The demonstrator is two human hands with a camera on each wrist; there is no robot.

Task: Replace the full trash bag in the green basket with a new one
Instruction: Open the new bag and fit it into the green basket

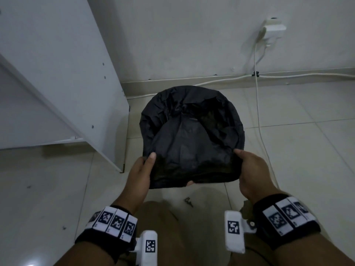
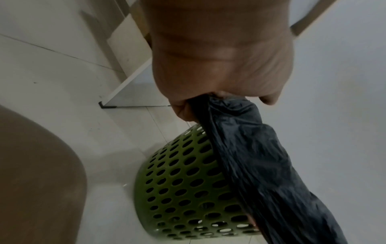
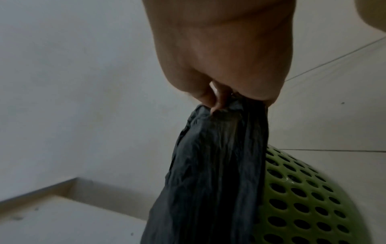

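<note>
1. A black trash bag [image 1: 192,135] lines the green basket [image 2: 183,186], its far edge folded over the rim – from the head view the bag hides the basket entirely.
2. The left hand [image 1: 139,172] grips the near-left edge of the bag; its thumb lies on top of the plastic and the fingers [image 2: 182,110] are curled under it, bunching the film.
3. The right hand [image 1: 251,170] holds the near-right edge the same way – thumb over, fingers [image 3: 211,99] pinching a gathered fold.
4. The held edge is lifted above the basket's rim, as both wrist views show.
5. The basket stands on the tiled floor [image 1: 288,143], near a white cabinet [image 1: 57,73] on the left and a wall with a white cable [image 1: 258,104] behind.
</note>
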